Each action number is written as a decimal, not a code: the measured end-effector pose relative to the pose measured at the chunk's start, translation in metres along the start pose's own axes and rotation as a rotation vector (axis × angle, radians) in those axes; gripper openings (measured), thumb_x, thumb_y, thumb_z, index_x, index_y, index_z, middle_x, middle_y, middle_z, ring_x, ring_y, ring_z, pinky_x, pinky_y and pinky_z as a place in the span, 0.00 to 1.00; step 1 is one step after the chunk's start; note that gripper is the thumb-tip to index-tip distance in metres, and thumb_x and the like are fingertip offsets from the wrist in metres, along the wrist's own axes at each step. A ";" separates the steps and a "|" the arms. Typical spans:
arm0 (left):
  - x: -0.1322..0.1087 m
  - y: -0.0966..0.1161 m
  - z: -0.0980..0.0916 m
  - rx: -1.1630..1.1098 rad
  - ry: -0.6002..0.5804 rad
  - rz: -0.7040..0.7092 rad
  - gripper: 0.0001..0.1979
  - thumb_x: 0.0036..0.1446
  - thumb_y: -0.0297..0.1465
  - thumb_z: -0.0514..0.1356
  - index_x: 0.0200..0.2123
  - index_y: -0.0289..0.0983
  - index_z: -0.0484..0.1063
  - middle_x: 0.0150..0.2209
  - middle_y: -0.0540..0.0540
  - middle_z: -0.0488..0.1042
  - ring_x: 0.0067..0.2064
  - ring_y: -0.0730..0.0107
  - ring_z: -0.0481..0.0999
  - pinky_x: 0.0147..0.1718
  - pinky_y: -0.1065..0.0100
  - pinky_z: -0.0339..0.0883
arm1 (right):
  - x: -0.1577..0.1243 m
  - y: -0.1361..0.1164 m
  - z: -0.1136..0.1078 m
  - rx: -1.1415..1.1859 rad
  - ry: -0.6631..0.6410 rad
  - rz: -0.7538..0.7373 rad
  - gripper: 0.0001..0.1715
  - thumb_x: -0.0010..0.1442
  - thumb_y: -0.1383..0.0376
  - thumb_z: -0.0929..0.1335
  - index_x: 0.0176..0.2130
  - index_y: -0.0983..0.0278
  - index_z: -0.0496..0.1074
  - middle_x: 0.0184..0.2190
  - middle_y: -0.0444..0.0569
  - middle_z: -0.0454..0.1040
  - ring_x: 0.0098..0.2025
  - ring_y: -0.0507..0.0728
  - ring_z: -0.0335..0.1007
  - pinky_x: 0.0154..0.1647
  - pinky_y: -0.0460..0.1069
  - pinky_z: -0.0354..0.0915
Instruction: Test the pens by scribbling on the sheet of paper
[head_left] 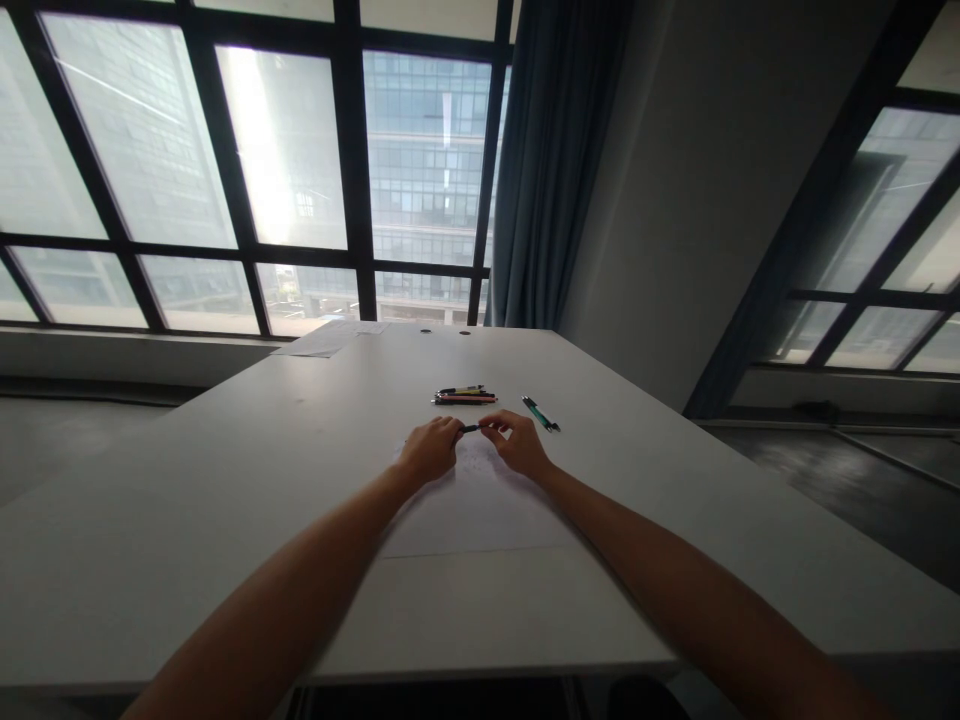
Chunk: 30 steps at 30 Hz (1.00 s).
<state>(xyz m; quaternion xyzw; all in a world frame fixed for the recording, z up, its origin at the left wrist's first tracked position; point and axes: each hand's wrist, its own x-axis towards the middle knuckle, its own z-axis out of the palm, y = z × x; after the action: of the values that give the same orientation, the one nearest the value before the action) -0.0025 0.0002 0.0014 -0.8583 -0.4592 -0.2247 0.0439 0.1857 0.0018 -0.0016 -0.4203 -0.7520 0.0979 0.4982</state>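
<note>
A dark pen (470,429) lies level between my two hands, just above the far part of a white sheet (474,515). My left hand (433,447), at nine o'clock from the pen, closes its fingers and thumb on one end; my right hand (517,445), at three o'clock, pinches the other end between thumb and fingertips. Gripping it from both ends probably gives me steady control of such a slim thing; its finer parts are too small to make out. The sheet spreads toward me at six o'clock, squarely before my body, likely for easy reach. Faint marks show near its top; I cannot read them.

At twelve o'clock, just beyond my hands, a bundle of pens (463,397) lies roughly side by side, perhaps to keep them together. A green pen (541,414) lies apart, between two and three o'clock. Farther off, around ten o'clock, loose papers (324,343) rest on the white worktop (285,440), beneath tall windows (427,160).
</note>
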 end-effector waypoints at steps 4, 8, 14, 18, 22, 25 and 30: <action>-0.001 0.000 -0.002 -0.006 -0.001 0.005 0.12 0.64 0.29 0.48 0.45 0.40 0.69 0.42 0.45 0.75 0.46 0.64 0.72 0.42 0.66 0.65 | -0.001 0.003 0.000 -0.039 -0.039 -0.031 0.06 0.56 0.67 0.68 0.35 0.63 0.76 0.32 0.48 0.78 0.31 0.53 0.70 0.35 0.49 0.65; -0.002 0.001 -0.004 -0.009 -0.019 0.010 0.12 0.64 0.30 0.48 0.45 0.40 0.69 0.43 0.45 0.75 0.47 0.64 0.72 0.43 0.65 0.66 | -0.001 0.007 0.001 -0.105 -0.106 -0.022 0.12 0.62 0.62 0.64 0.33 0.64 0.75 0.31 0.48 0.76 0.32 0.54 0.70 0.35 0.49 0.63; -0.002 0.002 -0.004 -0.013 -0.024 0.025 0.12 0.65 0.30 0.48 0.46 0.40 0.69 0.43 0.45 0.75 0.47 0.64 0.72 0.43 0.66 0.66 | -0.001 0.010 -0.002 -0.093 -0.177 -0.053 0.13 0.60 0.59 0.66 0.42 0.64 0.72 0.37 0.50 0.76 0.33 0.53 0.70 0.36 0.48 0.64; -0.002 0.003 -0.006 -0.010 -0.034 0.023 0.12 0.65 0.30 0.48 0.46 0.40 0.69 0.43 0.45 0.75 0.47 0.64 0.71 0.43 0.65 0.66 | 0.000 0.005 -0.009 -0.168 -0.235 -0.053 0.12 0.63 0.61 0.63 0.33 0.64 0.72 0.31 0.48 0.75 0.32 0.53 0.70 0.36 0.48 0.62; -0.002 0.005 -0.007 -0.011 -0.028 0.024 0.12 0.65 0.30 0.48 0.45 0.39 0.69 0.43 0.45 0.75 0.47 0.64 0.72 0.43 0.65 0.66 | -0.001 0.000 -0.012 -0.224 -0.259 -0.058 0.12 0.64 0.60 0.63 0.37 0.63 0.72 0.32 0.48 0.75 0.33 0.53 0.70 0.35 0.47 0.61; -0.002 0.006 -0.008 -0.010 -0.034 0.022 0.12 0.64 0.30 0.48 0.45 0.39 0.69 0.43 0.45 0.75 0.47 0.64 0.71 0.43 0.65 0.66 | 0.000 -0.002 -0.013 -0.267 -0.258 -0.075 0.10 0.63 0.61 0.63 0.36 0.64 0.72 0.31 0.48 0.75 0.32 0.54 0.69 0.35 0.47 0.61; -0.002 0.006 -0.008 -0.016 -0.036 0.033 0.12 0.65 0.30 0.48 0.45 0.40 0.69 0.43 0.45 0.75 0.47 0.64 0.71 0.43 0.65 0.66 | 0.000 -0.004 -0.015 -0.297 -0.250 -0.097 0.09 0.63 0.62 0.63 0.37 0.64 0.71 0.32 0.48 0.75 0.32 0.54 0.69 0.35 0.47 0.61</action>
<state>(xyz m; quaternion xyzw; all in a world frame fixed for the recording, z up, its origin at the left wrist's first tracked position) -0.0013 -0.0068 0.0084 -0.8700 -0.4439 -0.2120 0.0326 0.1964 -0.0047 0.0074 -0.4370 -0.8336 0.0133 0.3375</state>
